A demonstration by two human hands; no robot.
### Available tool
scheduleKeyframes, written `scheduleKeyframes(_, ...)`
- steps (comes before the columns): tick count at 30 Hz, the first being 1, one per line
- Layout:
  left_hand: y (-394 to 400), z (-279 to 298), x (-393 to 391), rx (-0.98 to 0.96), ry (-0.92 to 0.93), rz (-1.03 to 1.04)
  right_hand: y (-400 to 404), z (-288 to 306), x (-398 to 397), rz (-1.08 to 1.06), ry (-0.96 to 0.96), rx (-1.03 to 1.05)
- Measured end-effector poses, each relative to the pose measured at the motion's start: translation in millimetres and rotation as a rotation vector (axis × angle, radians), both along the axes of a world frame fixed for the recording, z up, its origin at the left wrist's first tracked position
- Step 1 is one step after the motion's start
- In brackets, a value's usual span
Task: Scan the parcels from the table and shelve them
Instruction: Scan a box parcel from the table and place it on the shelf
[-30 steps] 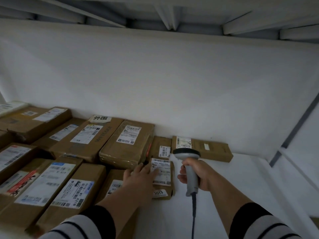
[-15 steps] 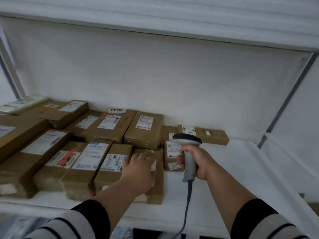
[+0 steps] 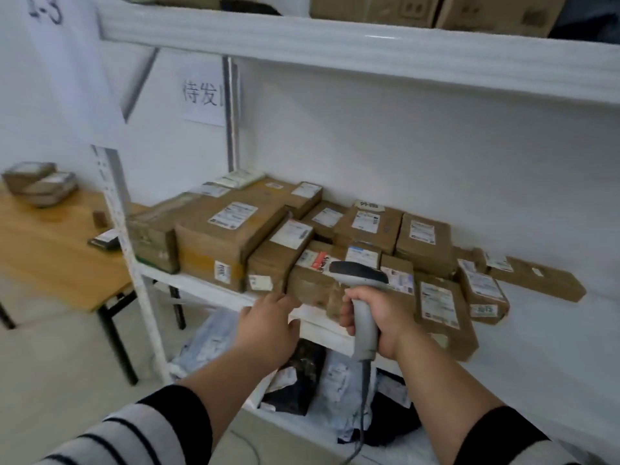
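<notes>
Several brown cardboard parcels (image 3: 231,236) with white labels lie packed on the white middle shelf (image 3: 201,285). My right hand (image 3: 375,317) grips a grey corded barcode scanner (image 3: 364,297) upright in front of the shelf's front edge. My left hand (image 3: 268,327) hangs just before the shelf edge with relaxed fingers, holding nothing. At the far left a wooden table (image 3: 50,250) carries a small stack of parcels (image 3: 40,184) and a flat dark parcel (image 3: 105,241).
The upper shelf (image 3: 335,45) holds large cartons. The lower shelf carries grey and black plastic mailer bags (image 3: 302,377). A white shelf post (image 3: 134,263) stands between table and shelf. A paper sign (image 3: 204,95) hangs on the wall behind.
The view has pulled back from inside the shelf. My left hand has come off the parcel it rested on and now hangs free before the shelf edge. The scanner stays in my right hand.
</notes>
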State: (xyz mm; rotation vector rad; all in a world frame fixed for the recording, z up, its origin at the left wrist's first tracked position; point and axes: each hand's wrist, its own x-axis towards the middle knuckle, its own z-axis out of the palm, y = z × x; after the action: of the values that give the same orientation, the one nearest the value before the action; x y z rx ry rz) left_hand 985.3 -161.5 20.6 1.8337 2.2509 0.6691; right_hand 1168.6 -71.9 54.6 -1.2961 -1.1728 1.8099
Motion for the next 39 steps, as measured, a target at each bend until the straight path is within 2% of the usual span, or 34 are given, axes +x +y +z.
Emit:
scheduleKeyframes(4,-42.9,-11.8,-86.5,-0.024,-0.12,0.175,-22.8,-9.4,-98.9,0.15,-0.037,-0.004)
scheduleKeyframes(9,-75.4,-30.1,-186.3,-0.04,-0.317,0.456,-37.6,-19.7,-219.8,0.382,-0.105,0.112)
scheduleKeyframes(13,-75.1,-40.4,-261.2,-0.019,-0.531,0.594,-33.1,-29.6,-312.0,0.506,-0.093,0.148)
scheduleKeyframes(17,-63.4,-43.9,-331.8,0.04,-0.658,0.701,-17.1,-41.3,-399.9,0.609,-0.078,0.111)
scheduleKeyframes(24,-67.7,-56.7,-450.3,0.038,-0.731,0.839,0.1,-57.9,-531.8,0.725,-0.146,0.135)
scheduleKeyframes(29,-69.4,-64.0,-537.0,0.005,-0.743,0.876,19.2,-70.0,-617.1,0.685,-0.209,0.116)
scheduleKeyframes(39,-70.8,-65.2,-759.8,-0.056,-0.727,0.711,35.5,-91.9,-813.3,0.44,-0.277,0.103)
